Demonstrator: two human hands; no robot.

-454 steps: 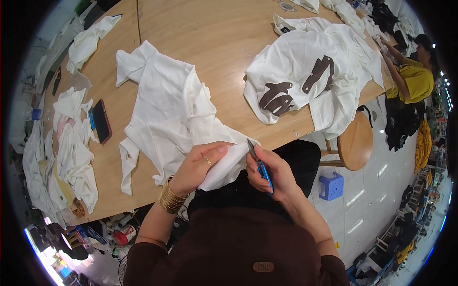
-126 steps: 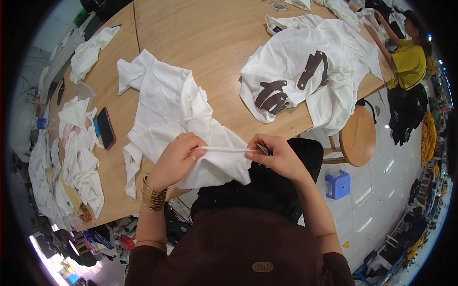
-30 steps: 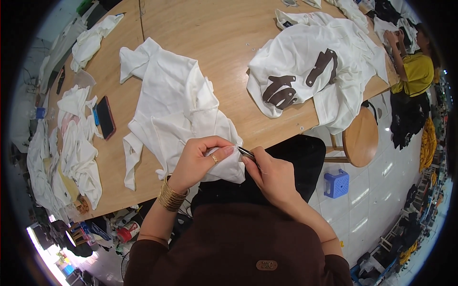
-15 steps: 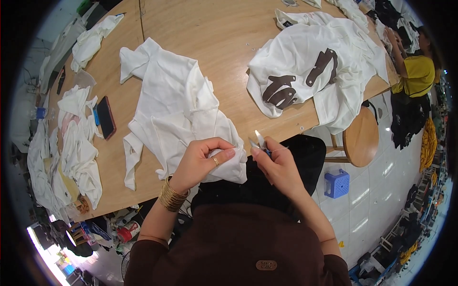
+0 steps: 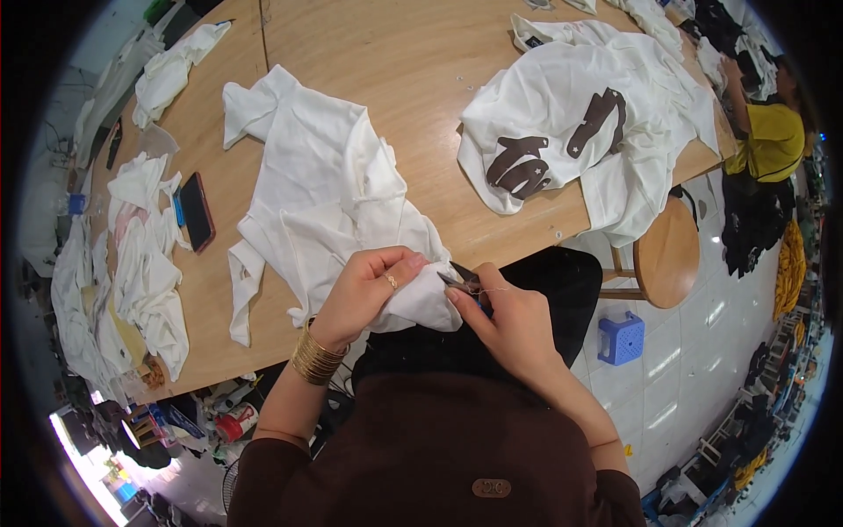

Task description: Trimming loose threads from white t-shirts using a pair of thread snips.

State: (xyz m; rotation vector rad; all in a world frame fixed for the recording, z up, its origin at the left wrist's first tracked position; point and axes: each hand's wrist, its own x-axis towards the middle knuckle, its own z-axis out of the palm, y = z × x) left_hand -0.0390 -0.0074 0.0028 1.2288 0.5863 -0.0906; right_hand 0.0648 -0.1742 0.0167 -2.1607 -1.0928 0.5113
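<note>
A crumpled white garment (image 5: 325, 193) lies on the wooden table (image 5: 395, 61) and hangs over its near edge. My left hand (image 5: 369, 290), with gold bangles at the wrist, pinches a fold of that garment at the table's edge. My right hand (image 5: 509, 321) holds small thread snips (image 5: 458, 279) whose blades touch the fabric right beside my left fingers. A thin thread runs from the blades toward my right fingers.
A white shirt with a dark brown print (image 5: 571, 132) lies at the table's right end. A phone (image 5: 195, 211) and heaps of white cloth (image 5: 140, 263) lie at the left. A round wooden stool (image 5: 667, 250), a small blue stool (image 5: 622, 338), and a person in yellow (image 5: 773, 132) are at the right.
My right hand, lifted away from the fabric half a second ago, has come back down, and the snips now touch the fold held by my left hand.
</note>
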